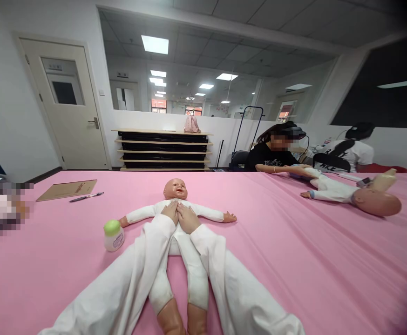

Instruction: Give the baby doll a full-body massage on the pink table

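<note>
A baby doll (pixel 175 246) with a white cloth body lies on its back, head away from me, arms stretched out to both sides. Flat on its chest rests my left hand (pixel 170 211), fingers pointing toward the doll's head. Beside it, my right hand (pixel 187 217) lies flat on the chest too, and the two hands meet at the middle. Both hands hold nothing. White sleeves cover my arms and hide part of the doll's sides. Near the doll's hand on the left stands a small white jar (pixel 114 239) with a green lid.
A brown notebook (pixel 67 190) and a pen (pixel 86 197) lie at the far left of the pink tablecloth (pixel 266 251). At the right, a person (pixel 275 153) wearing a headset touches another doll (pixel 336 190), near a beige bottle (pixel 383 180). Someone else sits behind.
</note>
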`<state>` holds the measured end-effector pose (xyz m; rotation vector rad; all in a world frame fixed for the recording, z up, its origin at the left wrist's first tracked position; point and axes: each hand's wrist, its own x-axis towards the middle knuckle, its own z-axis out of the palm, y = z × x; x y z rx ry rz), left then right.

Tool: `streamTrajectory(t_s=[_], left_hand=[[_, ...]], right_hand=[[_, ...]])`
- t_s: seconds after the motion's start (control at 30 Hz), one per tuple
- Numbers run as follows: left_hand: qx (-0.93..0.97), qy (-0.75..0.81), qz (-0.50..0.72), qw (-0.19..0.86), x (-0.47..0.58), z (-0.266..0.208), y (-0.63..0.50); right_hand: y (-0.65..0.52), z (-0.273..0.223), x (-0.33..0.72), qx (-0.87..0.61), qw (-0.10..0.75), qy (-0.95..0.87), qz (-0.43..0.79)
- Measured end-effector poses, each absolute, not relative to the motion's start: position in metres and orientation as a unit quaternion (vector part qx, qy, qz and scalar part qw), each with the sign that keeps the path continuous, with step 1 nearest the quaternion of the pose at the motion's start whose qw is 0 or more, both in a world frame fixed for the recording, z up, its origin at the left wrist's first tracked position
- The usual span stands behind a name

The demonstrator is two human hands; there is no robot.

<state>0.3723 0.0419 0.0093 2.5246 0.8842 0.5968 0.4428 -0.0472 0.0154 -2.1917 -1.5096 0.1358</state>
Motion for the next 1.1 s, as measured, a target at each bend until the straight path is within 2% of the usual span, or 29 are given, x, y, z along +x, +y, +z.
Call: streamTrajectory(t_s=[0.2, 0.3, 0.5, 0.7, 0.8, 0.87, 1.0, 1.1], left_hand=[[0.903, 0.355, 0.106, 0.216, 0.373, -0.005, 0.052], [0.895, 0.376, 0.096, 0.219, 0.372, -0.005, 0.057], [0.859, 0.462, 0.114, 0.190, 0.351, -0.015, 0.068], [0.844, 0.508, 0.144, 0.096, 0.311, -0.008, 0.081], [0.813, 0.552, 0.128, 0.132, 0.308, 0.013, 0.070], [0.846, 0.484, 0.121, 0.187, 0.311, 0.024, 0.054], [0.941, 0.205, 0.092, 0.252, 0.305, 0.016, 0.019], [0.958, 0.132, 0.069, 0.247, 0.287, -0.010, 0.012]], right_hand=[[-0.051, -0.009, 0.450, -0.846, 0.282, -0.450, 0.041], [-0.057, -0.016, 0.462, -0.869, 0.296, -0.394, 0.046], [-0.073, -0.025, 0.471, -0.920, 0.234, -0.314, 0.010], [-0.096, -0.012, 0.476, -0.958, 0.168, -0.224, -0.067], [-0.101, 0.005, 0.468, -0.965, 0.184, -0.185, -0.036], [-0.102, 0.017, 0.451, -0.940, 0.206, -0.270, -0.015], [-0.106, 0.022, 0.407, -0.773, 0.194, -0.604, 0.014], [-0.117, 0.009, 0.394, -0.740, 0.184, -0.644, 0.056]])
